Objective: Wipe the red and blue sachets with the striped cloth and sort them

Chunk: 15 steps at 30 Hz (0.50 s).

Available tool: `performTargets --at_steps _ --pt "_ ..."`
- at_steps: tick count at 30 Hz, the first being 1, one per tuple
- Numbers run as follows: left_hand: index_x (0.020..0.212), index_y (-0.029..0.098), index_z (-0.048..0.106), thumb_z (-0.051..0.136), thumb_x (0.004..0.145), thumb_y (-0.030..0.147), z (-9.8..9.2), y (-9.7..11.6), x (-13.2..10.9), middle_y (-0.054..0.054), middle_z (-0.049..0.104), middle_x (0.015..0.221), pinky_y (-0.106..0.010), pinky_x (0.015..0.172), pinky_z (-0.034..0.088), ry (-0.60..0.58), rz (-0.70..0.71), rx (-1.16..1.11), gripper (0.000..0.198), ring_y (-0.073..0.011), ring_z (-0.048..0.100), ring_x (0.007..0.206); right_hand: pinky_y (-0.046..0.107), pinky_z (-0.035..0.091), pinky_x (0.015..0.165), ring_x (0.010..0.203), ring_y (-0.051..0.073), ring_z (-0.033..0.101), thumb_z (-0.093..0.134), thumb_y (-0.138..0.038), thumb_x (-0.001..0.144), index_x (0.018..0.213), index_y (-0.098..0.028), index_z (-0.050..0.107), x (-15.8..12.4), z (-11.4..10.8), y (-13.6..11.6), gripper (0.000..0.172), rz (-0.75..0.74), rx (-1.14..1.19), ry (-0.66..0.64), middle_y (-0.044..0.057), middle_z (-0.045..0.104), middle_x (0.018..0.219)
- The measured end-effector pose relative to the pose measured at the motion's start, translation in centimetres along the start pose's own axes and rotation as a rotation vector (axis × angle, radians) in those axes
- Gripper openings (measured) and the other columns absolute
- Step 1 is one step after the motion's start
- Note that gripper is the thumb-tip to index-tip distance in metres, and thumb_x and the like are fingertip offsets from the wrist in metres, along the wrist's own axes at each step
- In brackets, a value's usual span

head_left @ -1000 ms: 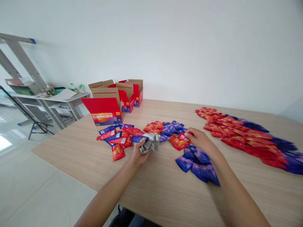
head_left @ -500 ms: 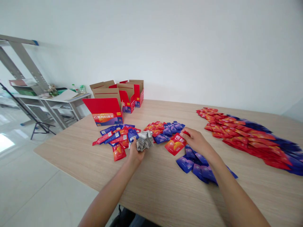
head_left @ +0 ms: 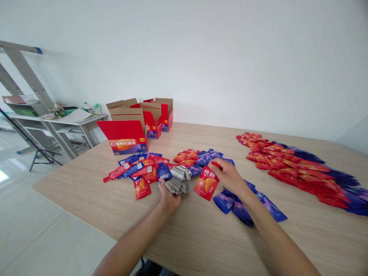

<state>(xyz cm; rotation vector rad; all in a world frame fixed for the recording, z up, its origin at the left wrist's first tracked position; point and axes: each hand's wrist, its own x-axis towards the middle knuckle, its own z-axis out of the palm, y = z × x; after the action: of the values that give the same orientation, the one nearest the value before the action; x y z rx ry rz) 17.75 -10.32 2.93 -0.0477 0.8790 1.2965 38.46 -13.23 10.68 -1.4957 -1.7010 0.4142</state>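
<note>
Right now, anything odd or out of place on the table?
Nothing looks spilled or torn. One red sachet juts out of the near edge of the mixed red-and-blue pile, left of the left hand, which holds a fanned stack. The right hand holds a red packet.

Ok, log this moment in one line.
left hand: grips fanned sachet stack | right hand: pinches red sachet | blue sachets under right forearm

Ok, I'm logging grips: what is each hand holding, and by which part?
Left hand grips a fanned sachet stack by its near end; right hand pinches a red sachet at its top edge.
</note>
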Motion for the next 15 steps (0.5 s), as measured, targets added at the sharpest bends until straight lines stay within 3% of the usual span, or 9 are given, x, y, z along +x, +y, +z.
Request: performTargets --at_steps 5,8,15 --pt "0.112 0.015 0.069 0.052 0.096 0.04 -0.3 -1.0 -1.7 -0.01 0.076 0.09 -0.035 0.067 0.058 -0.037 -0.138 0.092 0.034 -0.0234 0.073 0.074 0.031 0.045 0.066 0.071 0.021 0.06 0.048 -0.049 0.09 0.082 -0.022 0.062 0.0 -0.9 0.3 0.032 0.029 0.006 0.068 0.002 0.066 0.075" --pt "0.102 0.012 0.07 0.05 0.097 0.039 -0.7 -2.1 -2.7 -0.011 0.076 0.086 -0.037 0.071 0.059 -0.1 -0.218 0.125 0.035 -0.0244 0.074 0.075 0.031 0.046 0.067 0.073 0.021 0.062 0.049 -0.048 0.091 0.085 -0.022 0.063 -0.1 -0.5 0.0 0.03 0.015 0.036 0.081 0.003 0.067 0.078" --pt "0.11 0.014 0.07 0.041 0.102 0.046 -0.4 -1.5 -3.5 -0.011 0.077 0.093 -0.035 0.076 0.06 -0.142 -0.16 -0.022 0.044 -0.0232 0.074 0.083 0.029 0.044 0.066 0.072 0.019 0.062 0.049 -0.046 0.095 0.086 -0.021 0.063 -0.3 2.0 0.1 0.03 -0.01 0.062 0.009 0.001 0.068 0.078"
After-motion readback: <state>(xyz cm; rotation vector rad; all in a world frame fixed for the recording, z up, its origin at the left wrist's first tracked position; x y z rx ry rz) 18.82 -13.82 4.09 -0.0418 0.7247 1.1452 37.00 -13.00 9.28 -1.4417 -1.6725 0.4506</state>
